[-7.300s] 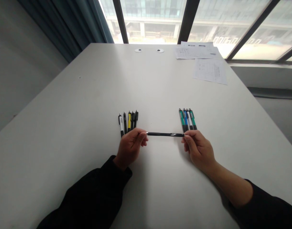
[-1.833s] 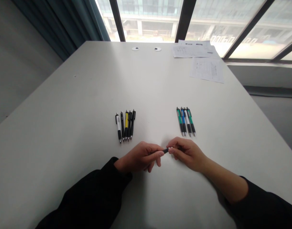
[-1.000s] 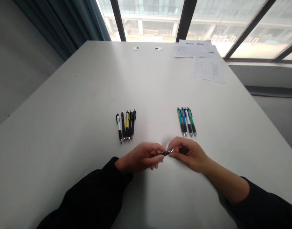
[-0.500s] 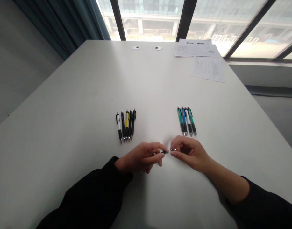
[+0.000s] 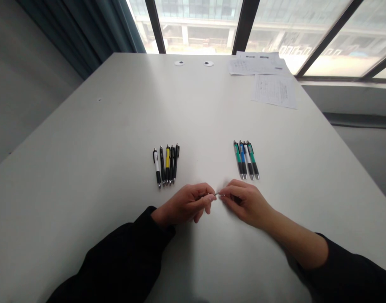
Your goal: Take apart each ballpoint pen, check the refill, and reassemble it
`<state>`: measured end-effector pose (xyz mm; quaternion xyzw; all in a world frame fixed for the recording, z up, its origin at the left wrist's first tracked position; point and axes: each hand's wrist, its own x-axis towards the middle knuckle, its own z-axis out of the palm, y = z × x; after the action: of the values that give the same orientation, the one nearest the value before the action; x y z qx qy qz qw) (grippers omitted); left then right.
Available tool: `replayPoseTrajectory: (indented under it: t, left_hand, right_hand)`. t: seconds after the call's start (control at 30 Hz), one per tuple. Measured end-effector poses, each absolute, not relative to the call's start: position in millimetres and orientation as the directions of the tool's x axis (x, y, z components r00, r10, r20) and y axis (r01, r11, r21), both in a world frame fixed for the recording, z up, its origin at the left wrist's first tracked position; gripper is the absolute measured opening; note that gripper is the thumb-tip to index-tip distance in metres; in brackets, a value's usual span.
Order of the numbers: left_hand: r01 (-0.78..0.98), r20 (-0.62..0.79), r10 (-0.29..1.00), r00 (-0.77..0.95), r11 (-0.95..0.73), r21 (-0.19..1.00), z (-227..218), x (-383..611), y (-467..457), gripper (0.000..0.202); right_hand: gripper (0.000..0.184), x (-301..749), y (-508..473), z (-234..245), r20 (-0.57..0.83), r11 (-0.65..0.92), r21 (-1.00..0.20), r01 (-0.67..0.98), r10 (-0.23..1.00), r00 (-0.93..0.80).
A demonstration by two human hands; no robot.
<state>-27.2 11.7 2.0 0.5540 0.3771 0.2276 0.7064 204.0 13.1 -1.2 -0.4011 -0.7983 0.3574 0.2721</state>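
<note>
My left hand (image 5: 188, 205) is closed round a black pen, almost all of it hidden inside the fist. My right hand (image 5: 243, 201) pinches a small silver piece (image 5: 218, 194) at the pen's tip, between the two hands. The fingertips of both hands nearly touch, just above the white table (image 5: 85, 168). A row of several pens, black, white and yellow (image 5: 166, 164), lies beyond my left hand. A second row of green, blue and white pens (image 5: 246, 159) lies beyond my right hand.
Printed paper sheets (image 5: 271, 82) lie at the table's far right by the window. Two small round caps (image 5: 193, 63) sit at the far edge. A dark curtain (image 5: 79, 29) hangs at the far left.
The black pen, once held stretched between both hands, is now drawn into my left fist. My hands have come closer together and moved slightly farther from me.
</note>
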Motion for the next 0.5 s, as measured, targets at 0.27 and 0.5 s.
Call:
replayPoseTrajectory:
  t: [0.27,0.5]
  left_hand:
    - [0.023,-0.295,0.715,0.634,0.364,0.931,3.2,-26.8,11.0,0.037]
    - [0.181,-0.316,0.664,0.678,0.266,0.947,6.6,-25.9,11.0,0.038]
  right_hand:
    - [0.018,206.7,12.9,-1.6,0.169,0.382,-0.845,0.373,0.854,-0.491]
    - [0.012,207.6,14.9,-1.1,0.206,0.389,-0.887,0.249,0.815,-0.541]
